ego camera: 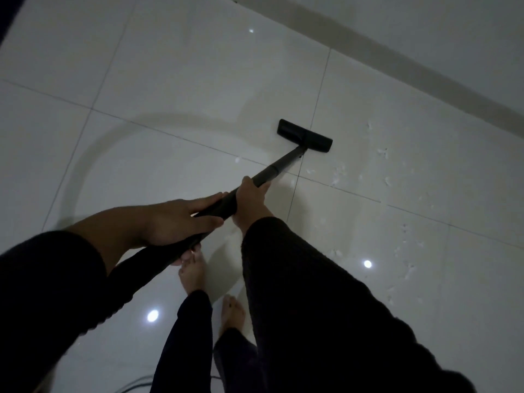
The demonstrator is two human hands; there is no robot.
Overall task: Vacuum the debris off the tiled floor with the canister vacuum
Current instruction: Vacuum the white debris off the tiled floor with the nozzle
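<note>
Fingers (209, 201) of both hands grip the black wand (272, 171), its flat nozzle (304, 135) on pale tiles (170, 66).

Debris (383, 177) right of floor head (304, 135)

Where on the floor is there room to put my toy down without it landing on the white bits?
The tiles left of the vacuum head, up to the dark edge at far left, look bare apart from one scrap near the wand. It is crowded right of the head, where white debris scatters toward the baseboard, and around the bare feet.
</note>
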